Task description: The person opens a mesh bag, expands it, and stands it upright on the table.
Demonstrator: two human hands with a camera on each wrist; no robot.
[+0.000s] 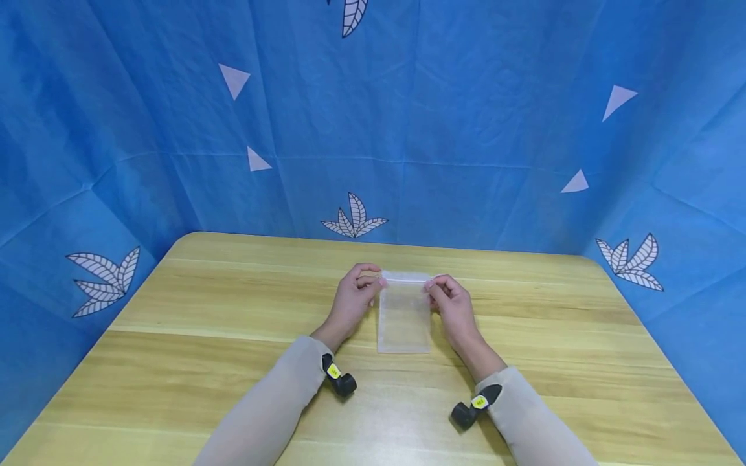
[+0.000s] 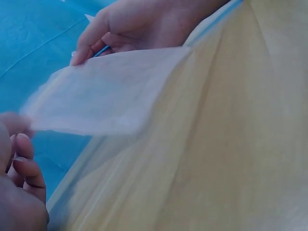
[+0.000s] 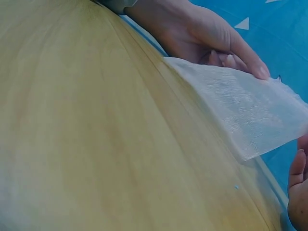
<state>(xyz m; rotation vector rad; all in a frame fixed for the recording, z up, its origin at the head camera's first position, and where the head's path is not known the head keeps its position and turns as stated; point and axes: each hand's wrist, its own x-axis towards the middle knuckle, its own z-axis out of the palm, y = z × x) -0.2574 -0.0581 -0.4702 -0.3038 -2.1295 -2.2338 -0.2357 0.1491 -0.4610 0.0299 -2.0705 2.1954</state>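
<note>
A translucent zip bag (image 1: pixel 405 320), flat and seemingly without contents, is held up by its top end, where a white strip runs across. At its upper left corner my left hand (image 1: pixel 353 292) pinches it between thumb and fingers. The upper right corner is pinched by my right hand (image 1: pixel 454 309). Both wrist views show the bag (image 2: pixel 106 96) stretched between the two hands, its lower end tilted toward me. In the right wrist view the bag (image 3: pixel 245 106) looks lightly wrinkled, and part of my right hand (image 3: pixel 299 192) is cut off by the frame.
A wooden table (image 1: pixel 583 362) with rounded far corners lies under the hands. Blue curtains (image 1: pixel 466 116) with white leaf and triangle prints hang behind it and along both sides. Black cameras (image 1: pixel 345 384) are strapped over the grey sleeves (image 1: pixel 262 401).
</note>
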